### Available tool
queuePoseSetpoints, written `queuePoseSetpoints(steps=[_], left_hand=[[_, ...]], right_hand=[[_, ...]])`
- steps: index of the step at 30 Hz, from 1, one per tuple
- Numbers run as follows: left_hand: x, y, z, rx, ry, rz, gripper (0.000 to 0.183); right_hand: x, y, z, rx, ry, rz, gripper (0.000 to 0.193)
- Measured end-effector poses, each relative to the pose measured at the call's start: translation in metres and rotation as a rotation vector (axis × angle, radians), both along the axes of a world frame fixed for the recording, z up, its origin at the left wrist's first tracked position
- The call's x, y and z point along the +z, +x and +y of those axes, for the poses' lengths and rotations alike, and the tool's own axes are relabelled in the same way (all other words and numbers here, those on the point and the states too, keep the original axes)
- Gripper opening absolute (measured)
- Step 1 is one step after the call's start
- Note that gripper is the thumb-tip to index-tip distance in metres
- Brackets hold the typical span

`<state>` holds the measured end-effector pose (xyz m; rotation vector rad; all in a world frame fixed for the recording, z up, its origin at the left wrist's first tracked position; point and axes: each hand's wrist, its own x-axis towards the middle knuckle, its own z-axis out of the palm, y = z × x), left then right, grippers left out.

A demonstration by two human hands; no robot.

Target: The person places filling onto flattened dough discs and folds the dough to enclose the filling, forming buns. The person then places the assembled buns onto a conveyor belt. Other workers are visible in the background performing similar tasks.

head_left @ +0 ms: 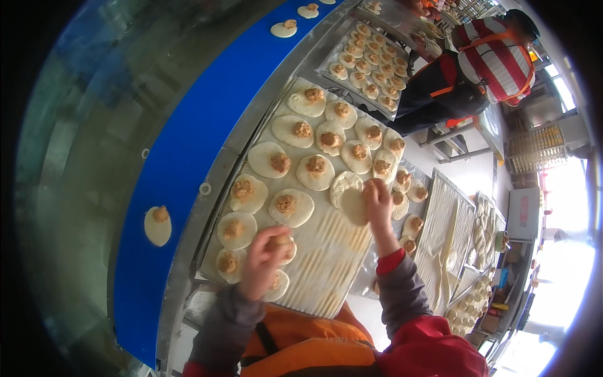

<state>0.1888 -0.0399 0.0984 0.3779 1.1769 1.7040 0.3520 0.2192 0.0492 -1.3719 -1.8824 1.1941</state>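
Observation:
Many flat, pale dough rounds topped with brown-orange filling (316, 165) lie in rows on a tray (323, 264) lined with a ridged, cream-coloured sheet. My right hand (378, 204) pinches the right edge of a dough round (349, 196) near the middle of the tray; this one shows a smeared surface and no lump on top. My left hand (265, 261), a little blurred, is closed with curled fingers over the rounds at the tray's near left. A brownish lump shows by its fingertips, but whether it is held or lies on the dough beneath is hidden.
A blue conveyor belt (207, 119) runs along the left, carrying several filled rounds (158, 226). Beyond my tray stands another full tray (367, 66). A person in a striped top (496, 60) stands at the far right. More lined trays (443, 220) lie to the right.

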Motion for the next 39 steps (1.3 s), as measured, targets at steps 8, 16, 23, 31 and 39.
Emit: queuePoseSetpoints(steps=[8, 16, 23, 31, 39], left_hand=[[-0.065, 0.048, 0.199, -0.147, 0.058, 1.306, 0.024], [-0.023, -0.032, -0.021, 0.495, -0.206, 1.469, 0.054], [-0.108, -0.139, -0.338, 0.456, -1.445, 1.55, 0.041], [-0.134, -0.135, -0.472, 0.948, -1.386, 1.014, 0.036], [-0.142, -0.126, -0.589, 0.566, -1.744, 1.283, 0.034]], right_hand=[[-0.045, 0.052, 0.036, 0.274, 0.882, -0.65, 0.028], [0.024, 0.022, 0.015, 0.151, 0.726, -0.101, 0.057], [0.008, -0.214, 0.036, 0.703, 0.361, 0.2, 0.032], [-0.03, -0.438, 0.075, 0.618, 0.644, -0.405, 0.043], [-0.069, -0.443, -0.024, 0.481, 0.775, -0.589, 0.041]])
